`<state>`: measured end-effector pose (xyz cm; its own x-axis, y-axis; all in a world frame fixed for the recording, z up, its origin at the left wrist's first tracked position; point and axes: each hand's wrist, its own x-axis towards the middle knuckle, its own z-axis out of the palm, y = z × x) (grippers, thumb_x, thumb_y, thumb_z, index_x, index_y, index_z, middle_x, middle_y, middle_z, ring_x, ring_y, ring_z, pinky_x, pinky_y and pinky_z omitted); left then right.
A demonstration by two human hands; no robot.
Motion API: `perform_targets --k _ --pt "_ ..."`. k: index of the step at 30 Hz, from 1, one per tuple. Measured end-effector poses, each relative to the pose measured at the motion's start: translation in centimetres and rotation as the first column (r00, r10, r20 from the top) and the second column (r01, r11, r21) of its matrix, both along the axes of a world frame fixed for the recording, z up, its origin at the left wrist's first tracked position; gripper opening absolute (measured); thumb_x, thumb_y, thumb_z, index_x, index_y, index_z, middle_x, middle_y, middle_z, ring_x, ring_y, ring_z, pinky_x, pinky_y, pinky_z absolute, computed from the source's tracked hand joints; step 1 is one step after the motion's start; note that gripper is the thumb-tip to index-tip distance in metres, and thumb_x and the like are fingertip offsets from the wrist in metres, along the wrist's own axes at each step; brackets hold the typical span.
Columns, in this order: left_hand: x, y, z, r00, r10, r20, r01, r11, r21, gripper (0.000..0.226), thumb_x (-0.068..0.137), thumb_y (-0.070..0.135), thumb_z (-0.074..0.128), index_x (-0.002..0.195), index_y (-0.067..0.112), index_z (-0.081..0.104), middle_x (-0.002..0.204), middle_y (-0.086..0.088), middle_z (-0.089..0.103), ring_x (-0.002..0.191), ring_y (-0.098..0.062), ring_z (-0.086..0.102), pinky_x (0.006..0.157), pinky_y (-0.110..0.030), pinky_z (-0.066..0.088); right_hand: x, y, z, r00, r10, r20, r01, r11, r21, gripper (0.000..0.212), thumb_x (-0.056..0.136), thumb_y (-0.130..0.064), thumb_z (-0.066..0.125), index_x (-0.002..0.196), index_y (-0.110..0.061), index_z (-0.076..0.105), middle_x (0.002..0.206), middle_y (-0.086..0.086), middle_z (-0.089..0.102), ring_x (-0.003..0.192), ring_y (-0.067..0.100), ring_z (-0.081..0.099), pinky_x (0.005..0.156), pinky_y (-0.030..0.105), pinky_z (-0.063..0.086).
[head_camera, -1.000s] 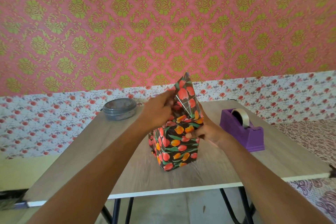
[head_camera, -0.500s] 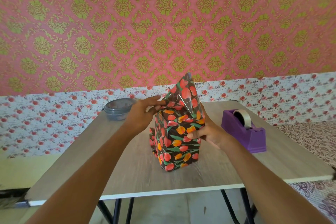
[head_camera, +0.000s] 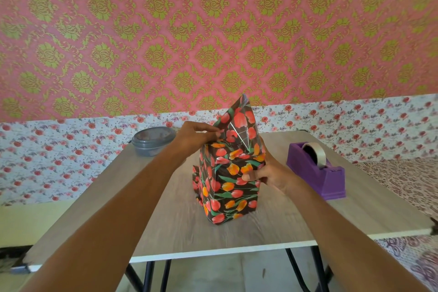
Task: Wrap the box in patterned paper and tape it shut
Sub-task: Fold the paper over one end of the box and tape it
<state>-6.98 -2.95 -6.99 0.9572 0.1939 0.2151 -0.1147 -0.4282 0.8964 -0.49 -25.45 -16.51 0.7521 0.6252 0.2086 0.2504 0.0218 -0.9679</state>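
The box [head_camera: 227, 187] stands upright on the wooden table [head_camera: 166, 220], covered in dark paper printed with red and orange tulips. Above its top end a loose paper flap [head_camera: 239, 123] rises to a point. My left hand [head_camera: 194, 137] pinches the left edge of that flap at the box's top. My right hand [head_camera: 267, 173] grips the box's right side, thumb on the near face and fingers behind. A purple tape dispenser [head_camera: 317, 170] with a roll of clear tape sits to the right of the box.
A grey round lidded container [head_camera: 152, 141] sits at the table's back left. The table's white front edge [head_camera: 213, 253] runs below my forearms, with black legs under it. Patterned wallpaper covers the wall behind.
My left hand has slid from the top of the box up to the flap's left edge and now pinches it. The right hand has kept its grip on the box's side.
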Motion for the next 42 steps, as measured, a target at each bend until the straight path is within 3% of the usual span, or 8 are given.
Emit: perform_targets --k 6,13,18,24,34,37,40,42 --pt "0.5 -0.9 0.2 0.984 0.168 0.053 -0.171 0.836 0.521 0.024 0.089 0.061 0.066 0.099 0.043 0.079 0.129 0.003 0.03 0.125 -0.025 0.025 0.103 -0.049 0.028 -0.1 0.0 0.2 1.0 0.013 -0.004 -0.013 0.999 -0.033 0.094 0.066 -0.007 0.088 0.146 -0.026 0.043 0.13 0.006 0.069 0.124 0.029 0.064 0.102 0.045 0.054" --pt "-0.2 -2.7 1.0 0.993 0.115 0.008 -0.074 0.584 0.808 0.032 0.103 0.042 0.045 0.083 0.02 0.057 0.115 -0.002 0.024 0.116 -0.03 0.026 0.101 -0.057 0.026 -0.2 0.1 0.2 1.0 0.018 0.007 -0.018 0.999 -0.032 0.101 0.058 -0.018 0.096 0.144 -0.029 0.044 0.132 0.007 0.068 0.125 0.028 0.063 0.103 0.046 0.052" --pt "-0.4 -3.6 1.5 0.992 0.076 0.104 -0.128 0.668 0.733 0.029 0.097 0.028 0.059 0.073 0.02 0.044 0.084 0.0 0.052 0.094 -0.024 0.053 0.091 -0.045 0.037 -0.8 0.3 0.4 1.0 -0.007 -0.002 0.007 1.0 -0.031 0.095 0.058 -0.022 0.097 0.139 -0.028 0.048 0.125 0.005 0.072 0.12 0.026 0.067 0.1 0.044 0.055" --pt "-1.9 -3.4 1.0 0.997 -0.072 0.023 0.039 0.747 0.664 0.029 0.101 0.022 0.055 0.074 0.018 0.067 0.069 -0.002 0.067 0.068 -0.024 0.066 0.061 -0.028 0.049 -0.8 0.3 0.2 1.0 -0.022 0.011 0.022 1.0 -0.013 0.108 0.056 -0.026 0.096 0.147 -0.03 0.038 0.129 0.004 0.069 0.122 0.024 0.065 0.105 0.048 0.052" --pt "-2.8 -4.1 0.1 0.995 -0.077 -0.064 0.1 0.728 0.678 0.042 0.09 0.042 0.043 0.108 0.011 0.065 0.103 -0.01 0.069 0.095 -0.028 0.064 0.087 -0.042 0.054 -1.1 0.3 0.8 1.0 0.008 -0.004 -0.009 0.995 -0.103 0.095 0.063 -0.029 0.094 0.144 -0.028 0.046 0.131 0.001 0.069 0.124 0.022 0.064 0.109 0.052 0.048" --pt "-2.9 -3.8 -0.1 0.996 -0.072 -0.062 0.095 0.736 0.671 0.045 0.088 0.047 0.041 0.109 0.015 0.065 0.105 -0.008 0.07 0.096 -0.027 0.065 0.091 -0.045 0.054 -1.2 -1.2 0.9 0.999 -0.026 0.026 0.027 0.997 -0.077 0.11 0.072 -0.015 0.086 0.156 -0.041 0.022 0.141 -0.003 0.06 0.118 0.013 0.066 0.108 0.044 0.05" --pt "-3.1 -3.7 -0.2 0.994 -0.093 -0.056 0.107 0.751 0.652 0.043 0.089 0.049 0.039 0.112 0.025 0.065 0.11 -0.004 0.07 0.099 -0.025 0.065 0.094 -0.046 0.053 -1.9 -3.7 1.0 0.944 -0.322 0.07 0.32 0.947 0.037 0.102 0.07 -0.012 0.09 0.154 -0.035 0.037 0.128 -0.001 0.067 0.112 0.012 0.068 0.098 0.038 0.056" --pt "-3.4 -3.8 -0.4 0.995 -0.088 -0.036 0.091 0.768 0.634 0.047 0.088 0.052 0.039 0.121 0.03 0.065 0.125 -0.003 0.067 0.111 -0.029 0.062 0.1 -0.046 0.049 -2.0 -5.7 0.6 0.743 -0.624 0.243 0.612 0.78 0.129 0.06 0.079 -0.01 0.086 0.133 -0.02 0.063 0.108 -0.003 0.074 0.103 0.007 0.07 0.093 0.035 0.059"
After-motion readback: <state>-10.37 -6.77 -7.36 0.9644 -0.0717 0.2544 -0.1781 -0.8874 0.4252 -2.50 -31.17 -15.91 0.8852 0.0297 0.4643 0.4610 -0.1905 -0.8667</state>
